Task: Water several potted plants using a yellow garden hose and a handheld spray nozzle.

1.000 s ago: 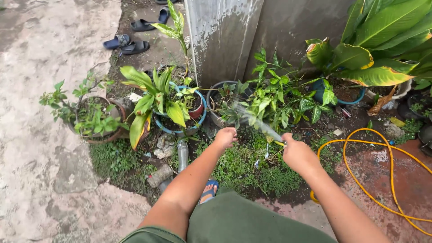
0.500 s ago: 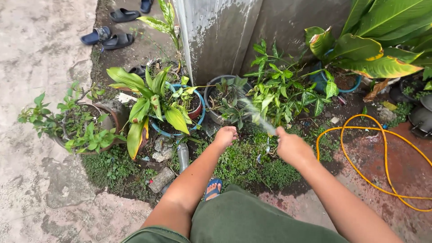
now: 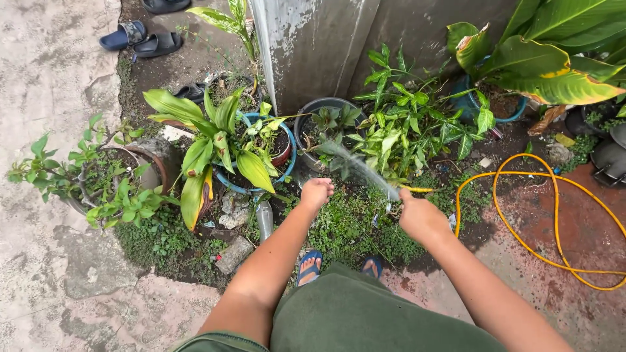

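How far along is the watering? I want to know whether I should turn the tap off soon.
Under way. The right hand holds the yellow hose and its spray lands in the grey pot; the left hand hangs empty. The ground looks damp. Whether the blue-rimmed pot and the round pot at left are watered cannot be told.

You face no labels, signs or screens here; only a clear plastic bottle (image 3: 264, 218) lies among the weeds.

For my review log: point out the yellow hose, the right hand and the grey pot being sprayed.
yellow hose (image 3: 521, 242), head view, left side of its loop.
right hand (image 3: 420, 218), head view, back of the hand.
grey pot (image 3: 301, 124), head view, left rim.
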